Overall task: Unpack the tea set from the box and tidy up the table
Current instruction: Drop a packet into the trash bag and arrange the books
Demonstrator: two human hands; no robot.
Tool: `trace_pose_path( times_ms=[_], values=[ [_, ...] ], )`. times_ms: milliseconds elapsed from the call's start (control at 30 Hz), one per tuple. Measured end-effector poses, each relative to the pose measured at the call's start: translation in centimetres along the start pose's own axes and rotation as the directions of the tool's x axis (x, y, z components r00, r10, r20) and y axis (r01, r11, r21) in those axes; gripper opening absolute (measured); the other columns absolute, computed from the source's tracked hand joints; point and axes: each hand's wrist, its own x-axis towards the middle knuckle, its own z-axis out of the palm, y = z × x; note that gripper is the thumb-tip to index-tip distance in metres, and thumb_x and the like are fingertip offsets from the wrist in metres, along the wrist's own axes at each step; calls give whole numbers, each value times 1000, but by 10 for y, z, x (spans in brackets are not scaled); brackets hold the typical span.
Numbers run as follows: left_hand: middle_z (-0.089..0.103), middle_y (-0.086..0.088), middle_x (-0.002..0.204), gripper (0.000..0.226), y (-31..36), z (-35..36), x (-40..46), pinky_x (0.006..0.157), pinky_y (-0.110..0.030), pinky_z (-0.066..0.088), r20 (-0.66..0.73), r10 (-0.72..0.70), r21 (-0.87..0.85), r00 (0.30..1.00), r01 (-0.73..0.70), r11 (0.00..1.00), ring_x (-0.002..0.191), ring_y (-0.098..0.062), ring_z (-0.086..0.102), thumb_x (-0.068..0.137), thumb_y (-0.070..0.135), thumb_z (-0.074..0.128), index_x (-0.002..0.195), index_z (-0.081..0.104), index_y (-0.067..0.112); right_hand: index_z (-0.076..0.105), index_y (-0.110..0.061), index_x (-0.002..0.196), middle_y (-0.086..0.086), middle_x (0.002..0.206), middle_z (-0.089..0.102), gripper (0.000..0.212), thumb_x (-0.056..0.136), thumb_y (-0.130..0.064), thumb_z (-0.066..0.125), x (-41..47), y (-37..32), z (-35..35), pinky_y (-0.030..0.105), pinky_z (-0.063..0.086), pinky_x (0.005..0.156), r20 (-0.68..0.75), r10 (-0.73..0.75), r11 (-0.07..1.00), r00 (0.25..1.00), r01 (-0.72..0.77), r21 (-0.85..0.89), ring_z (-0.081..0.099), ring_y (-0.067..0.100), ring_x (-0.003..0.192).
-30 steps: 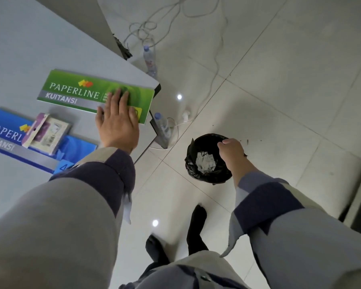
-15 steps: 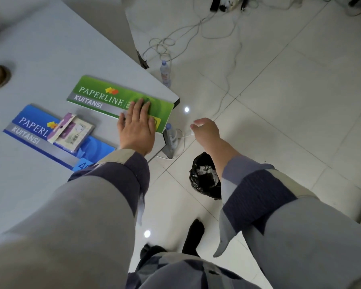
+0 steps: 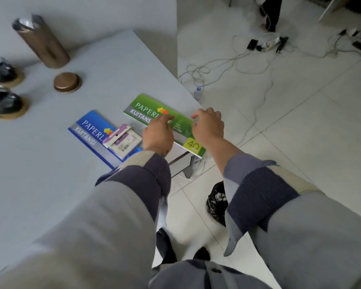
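A green "Paperline Kuitansi" receipt book point(image 3: 148, 109) lies at the grey table's point(image 3: 40, 167) right corner, and its "40" corner overhangs the edge. My left hand point(image 3: 158, 133) rests on its middle with the fingers stretched out. My right hand point(image 3: 209, 126) is curled over the book's right edge; whether it grips the book is hidden. A blue receipt book point(image 3: 88, 127) lies to the left with a small purple-and-white packet point(image 3: 123, 140) on it. A brown tea canister point(image 3: 43, 45) stands open at the back, its lid point(image 3: 67, 82) lying beside it. Two dark cups point(image 3: 4, 101) sit on coasters at the left edge.
On the floor below my right arm stands a bin lined with a black bag point(image 3: 216, 203). A water bottle point(image 3: 198, 93) stands by the table corner. Loose cables point(image 3: 238, 65) and a power strip point(image 3: 268, 43) lie further back. My feet point(image 3: 201, 254) are near the bin.
My right hand rose from the black bin to the green book's right edge. The green book shifted so its corner overhangs the table. The view tilted up toward the canister and cups.
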Motion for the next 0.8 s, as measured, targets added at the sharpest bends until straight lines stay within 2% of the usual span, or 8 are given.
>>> trace_pose_path(
  times_ms=[67,167,233,300,367,467,667,800],
  values=[
    [49,-2,138,42,-17,-21,8,104,-44,36,-108,-107,73,988,115,991,127,-25,42,93,11,38,130,52,25,52,-24,125,8,130,47,34,92,-26,55,7,-22,6,41,37,94,106,-57,997,993,62,-41,39,32,122],
    [42,-3,141,39,-51,-43,14,104,-47,30,-169,-319,104,933,338,935,131,-26,33,96,20,40,134,47,25,44,-24,133,10,133,44,52,87,-40,59,12,-48,20,42,35,99,210,-56,994,976,74,-78,39,33,124],
    [37,-6,143,45,-73,-54,11,103,-46,31,-168,-465,118,869,486,866,133,-28,30,95,37,44,137,42,21,41,-23,135,11,133,45,59,83,-42,63,14,-58,29,44,35,99,224,-44,990,974,73,-120,38,33,124],
    [35,-10,142,67,-91,-58,5,98,-45,33,-143,-595,128,791,611,781,130,-31,30,86,58,50,137,40,15,39,-21,135,11,134,43,69,77,-43,70,16,-66,32,45,37,99,214,-26,987,977,59,-149,37,33,125],
    [35,-9,138,81,-102,-60,-3,93,-45,36,-117,-636,142,762,647,749,126,-31,32,76,68,56,135,40,15,36,-18,135,12,136,41,83,69,-45,78,21,-73,31,45,37,101,212,21,989,977,11,-146,35,33,127],
    [38,-7,132,75,-109,-58,-8,89,-43,37,-101,-650,100,753,658,746,122,-29,34,71,70,61,126,48,20,33,-14,134,12,138,38,97,59,-50,83,26,-80,33,44,35,102,245,102,982,964,-59,-178,33,32,129],
    [41,-9,121,80,-103,-62,4,88,-33,34,-76,-794,110,603,796,595,111,-26,39,69,72,61,119,52,10,33,-11,135,13,137,32,103,55,-52,84,27,-92,40,42,30,106,263,191,968,946,-137,-212,31,31,129],
    [50,-9,120,55,-109,-63,3,79,-34,32,-94,-763,59,640,768,637,112,-28,44,86,54,54,122,53,12,31,-12,131,12,135,41,100,55,-46,87,25,-92,41,43,38,102,236,131,985,963,-100,-137,42,34,124]
  ],
)
